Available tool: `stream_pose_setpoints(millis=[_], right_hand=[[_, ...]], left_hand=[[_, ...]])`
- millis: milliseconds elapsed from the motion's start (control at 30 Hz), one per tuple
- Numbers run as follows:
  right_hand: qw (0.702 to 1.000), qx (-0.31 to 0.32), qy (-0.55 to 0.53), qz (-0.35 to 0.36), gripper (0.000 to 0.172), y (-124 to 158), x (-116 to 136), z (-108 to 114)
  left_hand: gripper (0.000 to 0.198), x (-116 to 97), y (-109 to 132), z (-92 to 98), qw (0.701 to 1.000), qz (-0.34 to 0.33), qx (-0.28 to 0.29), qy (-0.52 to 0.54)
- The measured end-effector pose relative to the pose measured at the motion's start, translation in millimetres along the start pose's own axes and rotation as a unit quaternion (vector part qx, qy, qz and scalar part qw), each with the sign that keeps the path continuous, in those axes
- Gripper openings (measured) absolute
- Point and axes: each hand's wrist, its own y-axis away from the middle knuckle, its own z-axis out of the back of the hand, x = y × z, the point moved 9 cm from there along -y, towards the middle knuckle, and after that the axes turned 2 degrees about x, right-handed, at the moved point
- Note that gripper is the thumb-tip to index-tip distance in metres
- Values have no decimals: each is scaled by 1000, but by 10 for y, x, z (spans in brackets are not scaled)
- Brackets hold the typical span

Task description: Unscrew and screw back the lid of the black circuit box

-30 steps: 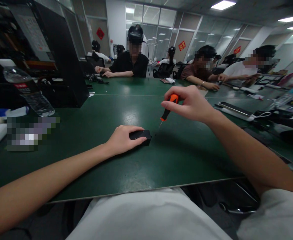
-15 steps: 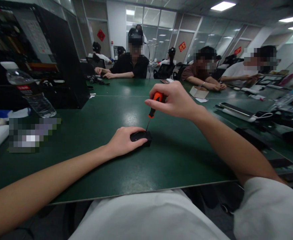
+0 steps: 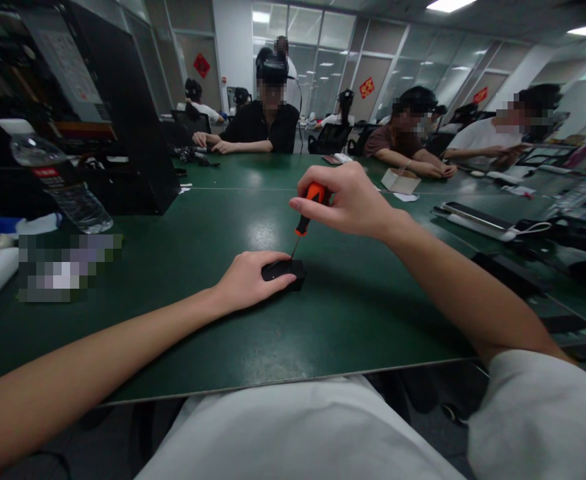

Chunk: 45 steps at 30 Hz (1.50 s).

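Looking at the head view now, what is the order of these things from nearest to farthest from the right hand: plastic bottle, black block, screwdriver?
1. Screwdriver: nearest, held in the right hand.
2. Black block: lower and to the left, between the thumb and fingers of the left hand.
3. Plastic bottle: farthest, at the picture's left side.

Clear capped bottle (image 3: pixel 57 177) seen at left, black cabinet (image 3: pixel 130 120) placed just behind. Small pale box (image 3: pixel 401 181) and white paper (image 3: pixel 407 197) spotted across the green table (image 3: pixel 253 340). Flat dark-and-white item (image 3: pixel 480 222) laid at right. Red diamond signs (image 3: pixel 201 65) mounted in the background.
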Motion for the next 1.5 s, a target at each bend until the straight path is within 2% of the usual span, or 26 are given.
stream_pose_setpoints(millis=[100,200,367,433,567,733,867,967,1067,1167,1300,1500], right_hand=[[1000,23,0,-2,25,-2,-9,-16],[996,82,-27,6,15,10,-7,-7],[966,223,-123,45,14,110,126,3],[959,243,-140,42,14,135,185,4],[969,206,-134,35,20,100,280,-7],[985,148,-85,12,25,52,222,12],[982,176,-74,17,26,81,165,27],[977,202,-59,-12,22,109,72,6],[980,191,-17,-48,32,121,-52,13],[983,176,16,-53,39,137,-127,30],[982,185,-25,-9,49,163,-55,39],[978,203,-55,18,48,161,93,23]], left_hand=[[41,9,-3,-9,1000,3,2,-3],[41,13,-7,-11,1000,-2,-2,-2],[41,9,-7,-13,1000,-5,-2,-4],[40,6,-8,-10,1000,-4,-1,-4],[39,7,-9,-3,1000,-2,1,-6],[40,18,-8,1,1000,3,5,-5],[40,9,-10,2,1000,-1,3,-5],[40,9,-6,-1,1000,-3,3,-3],[40,18,3,0,1000,-3,2,3],[43,17,15,11,1000,-9,-4,16],[44,1,20,19,1000,-19,-10,16],[42,-8,12,16,1000,-15,-5,13]])
